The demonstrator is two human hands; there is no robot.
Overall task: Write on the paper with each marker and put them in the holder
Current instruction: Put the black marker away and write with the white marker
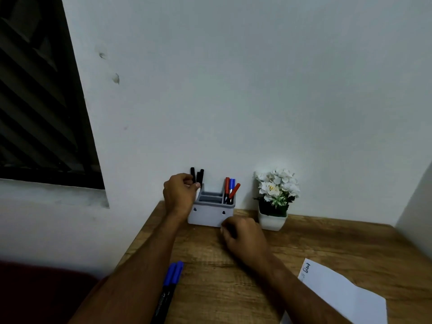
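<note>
The left hand [180, 195] is up at the left end of the grey holder [210, 212], its fingers [195, 185] curled round the black markers [198, 176] that stand up out of that end compartment; whether it pinches one marker or several I cannot tell; the right hand [243, 237] rests on the counter [327, 242] just in front of the holder's right corner, fingers curled under and hidden, so whether it holds anything cannot be told; two red markers and a blue one [230, 190] already stand in the right compartment; two blue markers [171, 279] lie side by side on the counter near the front left edge, well apart from the holder; the folded paper [339, 293] lies at the front right with some writing on its far corner; a small pot of white flowers [275, 199] sits just right of the holder. The markers look light, stiff and smooth, so a pinch at mid-barrel should carry them easily, though a capped end may pull loose; the holder seems light enough to slide or tip, so steadying it while a marker drops in looks wise; the paper is thin and will shift unless pressed flat.
</note>
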